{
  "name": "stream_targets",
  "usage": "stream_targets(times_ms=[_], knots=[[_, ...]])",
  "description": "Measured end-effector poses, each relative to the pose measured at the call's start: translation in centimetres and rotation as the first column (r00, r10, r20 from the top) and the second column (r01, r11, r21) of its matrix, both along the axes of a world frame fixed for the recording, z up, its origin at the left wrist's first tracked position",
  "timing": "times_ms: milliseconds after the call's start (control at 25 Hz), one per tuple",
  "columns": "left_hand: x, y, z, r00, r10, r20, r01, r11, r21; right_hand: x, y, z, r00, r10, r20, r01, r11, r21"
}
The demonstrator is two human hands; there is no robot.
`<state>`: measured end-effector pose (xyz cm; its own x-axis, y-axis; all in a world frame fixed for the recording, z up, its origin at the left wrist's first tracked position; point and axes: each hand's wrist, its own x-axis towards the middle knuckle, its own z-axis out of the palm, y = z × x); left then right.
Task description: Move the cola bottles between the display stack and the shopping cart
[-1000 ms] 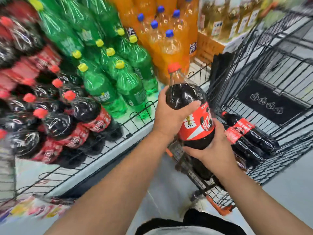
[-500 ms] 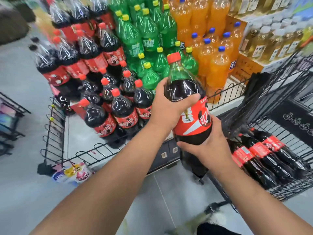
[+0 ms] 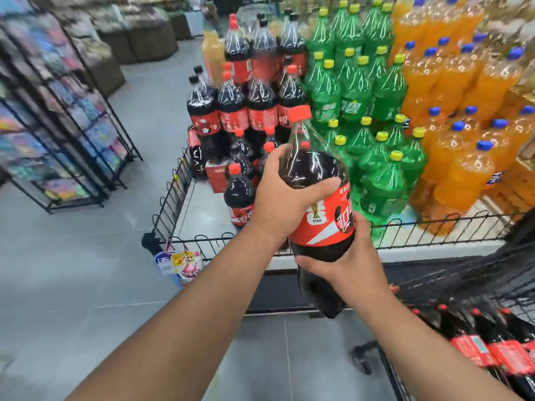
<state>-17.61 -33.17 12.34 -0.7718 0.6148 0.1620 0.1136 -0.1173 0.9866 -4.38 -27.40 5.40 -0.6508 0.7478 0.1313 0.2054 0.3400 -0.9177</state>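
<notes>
I hold a large cola bottle (image 3: pixel 317 180) with a red cap and red label upright in front of me, above the floor and near the display's wire fence. My left hand (image 3: pixel 282 195) grips its dark shoulder from the left. My right hand (image 3: pixel 351 261) wraps around its lower body from the right and below. The cola display stack (image 3: pixel 246 111) rises behind it, with one cola bottle (image 3: pixel 238 195) standing alone at the front. Several cola bottles (image 3: pixel 498 342) lie in the shopping cart (image 3: pixel 451 285) at the lower right.
Green soda bottles (image 3: pixel 362 105) and orange soda bottles (image 3: pixel 463 111) fill the display right of the cola. A low black wire fence (image 3: pixel 173 204) rims the white display platform. A black rack of goods (image 3: pixel 58 125) stands across the grey aisle floor on the left.
The view has swung left and back from the cart toward the display stack. The held bottle has come along with both hands, away from the cart and in front of the cola stack.
</notes>
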Motion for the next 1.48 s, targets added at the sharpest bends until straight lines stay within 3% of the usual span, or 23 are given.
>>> stream_targets(times_ms=[360, 680, 1160, 1480], knots=[[-1.8, -5.0, 1.9, 0.968, 0.236, -0.086, -0.242, 0.968, -0.065, -4.2, -1.2, 1.1, 0.964, 0.261, -0.054, -0.262, 0.965, -0.019], [-6.4, -10.8, 2.0, 0.943, 0.326, -0.062, -0.331, 0.939, -0.096, -9.6, -6.0, 1.7, 0.927, 0.371, -0.047, -0.373, 0.926, -0.054], [-19.9, -19.2, 1.5, 0.978, 0.177, -0.108, -0.197, 0.957, -0.212, -21.9, -15.7, 0.5, 0.966, 0.257, -0.039, -0.260, 0.960, -0.105], [-26.1, -19.1, 0.3, 0.991, 0.048, -0.128, -0.083, 0.957, -0.278, -27.0, -16.3, -0.8, 0.985, 0.171, -0.003, -0.171, 0.980, -0.101]])
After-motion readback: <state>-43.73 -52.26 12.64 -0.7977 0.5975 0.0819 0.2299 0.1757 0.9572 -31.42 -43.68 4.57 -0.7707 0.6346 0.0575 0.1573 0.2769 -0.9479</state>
